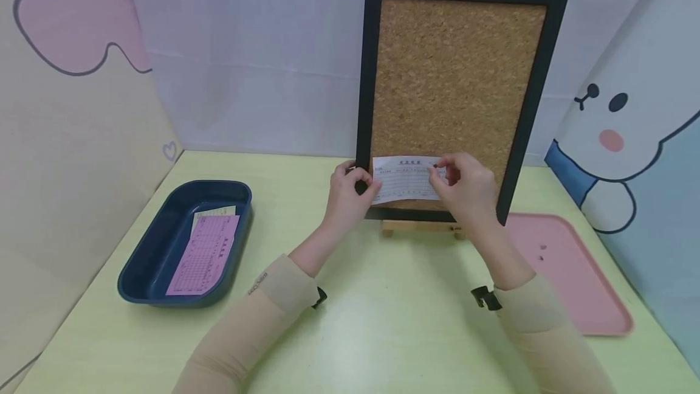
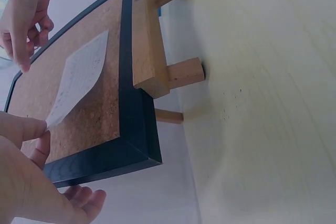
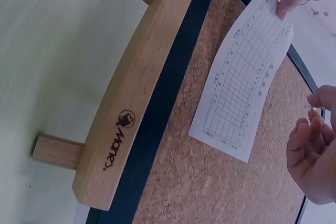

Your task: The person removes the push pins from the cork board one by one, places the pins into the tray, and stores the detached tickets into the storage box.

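A white printed slip (image 1: 407, 179) with a ruled grid lies against the lower part of a black-framed cork board (image 1: 456, 72). At the slip's left edge, my left hand (image 1: 352, 190) pinches the paper between thumb and finger, as the left wrist view also shows; its other fingers reach round the frame's edge. My right hand (image 1: 467, 187) is by the slip's upper right corner, thumb and index finger pinching a small pin (image 3: 312, 108). In the right wrist view the pin is apart from the paper, and much of it is hidden by the fingertips.
A small wooden easel (image 3: 139, 93) supports the board. At left, a dark blue basin (image 1: 144, 242) holds a pink printed slip (image 1: 205, 254) and a yellowish one (image 1: 219, 211). A pink tray (image 1: 585, 284) with a few tiny pieces lies at right, partly behind my right arm.
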`<state>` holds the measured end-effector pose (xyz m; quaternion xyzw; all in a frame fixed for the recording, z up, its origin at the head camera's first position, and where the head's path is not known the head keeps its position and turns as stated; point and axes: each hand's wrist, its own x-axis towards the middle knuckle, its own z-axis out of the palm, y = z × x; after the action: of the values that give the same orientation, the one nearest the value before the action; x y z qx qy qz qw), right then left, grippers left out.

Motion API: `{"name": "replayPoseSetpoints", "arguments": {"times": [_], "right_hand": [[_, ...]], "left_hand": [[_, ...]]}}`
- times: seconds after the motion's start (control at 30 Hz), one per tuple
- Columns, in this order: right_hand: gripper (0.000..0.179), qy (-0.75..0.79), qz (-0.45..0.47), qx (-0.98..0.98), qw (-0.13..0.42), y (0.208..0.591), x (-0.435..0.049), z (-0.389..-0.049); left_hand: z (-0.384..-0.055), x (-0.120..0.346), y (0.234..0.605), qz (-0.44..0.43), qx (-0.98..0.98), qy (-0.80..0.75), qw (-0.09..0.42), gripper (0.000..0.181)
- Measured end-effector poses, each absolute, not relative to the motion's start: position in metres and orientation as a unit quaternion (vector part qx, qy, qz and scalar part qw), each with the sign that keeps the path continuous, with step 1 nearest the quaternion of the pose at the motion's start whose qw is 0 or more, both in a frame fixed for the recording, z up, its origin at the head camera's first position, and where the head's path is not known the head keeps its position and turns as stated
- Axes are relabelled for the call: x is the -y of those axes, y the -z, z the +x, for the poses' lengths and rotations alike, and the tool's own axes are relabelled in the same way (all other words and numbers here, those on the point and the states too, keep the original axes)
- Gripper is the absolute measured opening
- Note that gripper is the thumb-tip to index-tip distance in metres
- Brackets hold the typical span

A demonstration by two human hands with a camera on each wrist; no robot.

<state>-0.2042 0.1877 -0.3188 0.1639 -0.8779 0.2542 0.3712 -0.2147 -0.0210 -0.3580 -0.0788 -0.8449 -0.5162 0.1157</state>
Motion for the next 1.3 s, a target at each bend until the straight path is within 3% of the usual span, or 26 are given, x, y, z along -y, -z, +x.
{"name": "replayPoseSetpoints", "arguments": {"times": [0.73,1.3], "right_hand": [[0.012,-0.218,0.154,0.878,0.398,0.291,-0.225,-0.187],[0.014,-0.210,0.124,0.893,0.378,0.288,-0.249,-0.170]], "left_hand": [[-0.203,0.059,0.325,-0.134,0.874,0.452,0.119,0.015],[-0.185,0.094,0.302,-0.181,0.904,0.307,0.236,0.016]]}}
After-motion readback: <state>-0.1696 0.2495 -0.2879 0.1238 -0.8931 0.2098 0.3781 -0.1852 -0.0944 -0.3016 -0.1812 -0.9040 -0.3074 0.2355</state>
